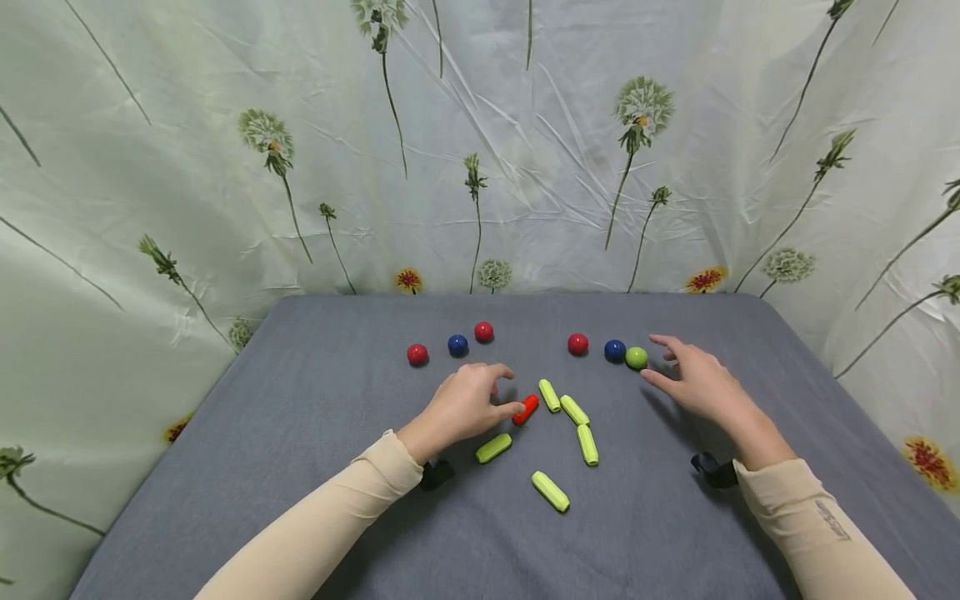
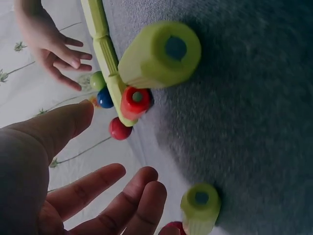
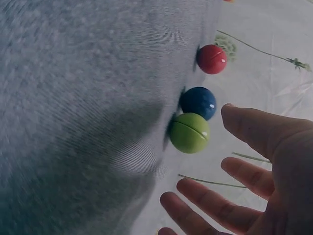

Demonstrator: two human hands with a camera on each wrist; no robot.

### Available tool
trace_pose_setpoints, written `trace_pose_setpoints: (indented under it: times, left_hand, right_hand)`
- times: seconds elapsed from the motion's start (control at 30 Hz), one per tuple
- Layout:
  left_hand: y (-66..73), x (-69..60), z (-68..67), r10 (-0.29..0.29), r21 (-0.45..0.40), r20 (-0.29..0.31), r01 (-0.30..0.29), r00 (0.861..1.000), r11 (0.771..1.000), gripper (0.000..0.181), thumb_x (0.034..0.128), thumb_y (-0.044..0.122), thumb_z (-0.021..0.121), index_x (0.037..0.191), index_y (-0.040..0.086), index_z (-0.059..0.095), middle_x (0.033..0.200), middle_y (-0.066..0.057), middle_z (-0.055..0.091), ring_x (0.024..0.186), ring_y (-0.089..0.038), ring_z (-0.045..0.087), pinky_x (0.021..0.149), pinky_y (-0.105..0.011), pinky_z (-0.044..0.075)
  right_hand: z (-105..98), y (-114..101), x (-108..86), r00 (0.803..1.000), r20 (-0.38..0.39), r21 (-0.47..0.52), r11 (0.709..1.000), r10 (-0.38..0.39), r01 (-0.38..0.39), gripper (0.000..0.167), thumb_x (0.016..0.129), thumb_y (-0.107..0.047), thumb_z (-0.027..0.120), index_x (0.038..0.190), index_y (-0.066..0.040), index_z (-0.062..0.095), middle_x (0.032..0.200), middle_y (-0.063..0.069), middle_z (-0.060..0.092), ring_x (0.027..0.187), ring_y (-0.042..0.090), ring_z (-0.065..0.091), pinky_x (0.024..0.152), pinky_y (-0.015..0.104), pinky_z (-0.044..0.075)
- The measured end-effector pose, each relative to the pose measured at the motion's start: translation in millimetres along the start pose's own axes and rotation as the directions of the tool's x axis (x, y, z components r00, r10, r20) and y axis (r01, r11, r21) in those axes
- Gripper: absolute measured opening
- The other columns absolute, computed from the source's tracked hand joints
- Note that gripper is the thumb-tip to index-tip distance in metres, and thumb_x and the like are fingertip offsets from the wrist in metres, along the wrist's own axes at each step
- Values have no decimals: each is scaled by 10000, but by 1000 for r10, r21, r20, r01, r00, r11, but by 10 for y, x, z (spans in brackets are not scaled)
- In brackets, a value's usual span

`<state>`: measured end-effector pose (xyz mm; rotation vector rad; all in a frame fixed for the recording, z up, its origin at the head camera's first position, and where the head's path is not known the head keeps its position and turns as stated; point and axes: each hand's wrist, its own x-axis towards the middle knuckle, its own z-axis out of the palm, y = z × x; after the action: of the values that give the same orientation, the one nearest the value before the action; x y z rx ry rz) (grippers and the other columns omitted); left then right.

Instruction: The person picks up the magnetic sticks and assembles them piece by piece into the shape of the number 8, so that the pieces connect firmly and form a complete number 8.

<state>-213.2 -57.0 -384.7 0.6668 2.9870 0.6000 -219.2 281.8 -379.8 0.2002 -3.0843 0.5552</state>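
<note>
My left hand (image 1: pixel 465 402) hovers over the middle of the table, thumb and fingers spread apart. Its thumb tip is beside a short red ribbed stick (image 1: pixel 528 407); whether they touch, I cannot tell. In the left wrist view the red stick (image 2: pixel 135 102) lies beyond the thumb, and nothing is between the fingers. Yellow-green ribbed sticks surround it, one (image 1: pixel 494 448) just below that hand, others (image 1: pixel 550 396) to its right. My right hand (image 1: pixel 705 385), fingers apart, is just right of a green ball (image 1: pixel 637 358). In the right wrist view a gap separates it from the green ball (image 3: pixel 190 133).
A blue ball (image 1: pixel 615 351) adjoins the green one, with a red ball (image 1: pixel 577 344) to its left. Farther left lie another blue ball (image 1: pixel 457 345) and two red balls (image 1: pixel 417 355). A flowered curtain (image 1: pixel 555 167) hangs behind the grey cloth-covered table (image 1: pixel 300 400).
</note>
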Motion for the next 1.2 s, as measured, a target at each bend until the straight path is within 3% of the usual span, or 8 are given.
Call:
trace_pose_setpoints:
  times: [0.23,0.8,1.2]
  left_hand:
    - [18,50,87,-5,-32,34,6,999,999,482,777,486,706,1158,201,636,676,87,569,571,-45,515,496,-229,401]
    - [13,98,164,38,-9,48,-38,998,999,370,756,435,746,1031,196,680,696,79,582,568,-56,517,503,-218,403]
    - [65,139,184,23,54,84,-28,996,998,268,769,383,734,979,221,691,695,102,597,597,-49,521,532,-224,380]
  right_hand:
    - [84,28,79,1000,11,52,999,0,-1,638,901,-392,590,1404,-65,373,1194,276,579,1036,425,606,772,533,485]
    - [180,58,180,999,-28,97,995,27,-24,521,890,-342,623,1314,-77,480,1090,215,624,971,356,625,699,420,511]
    - [192,65,210,998,-46,102,994,38,-34,480,877,-338,640,1262,-77,521,1017,161,635,918,291,622,686,388,486]
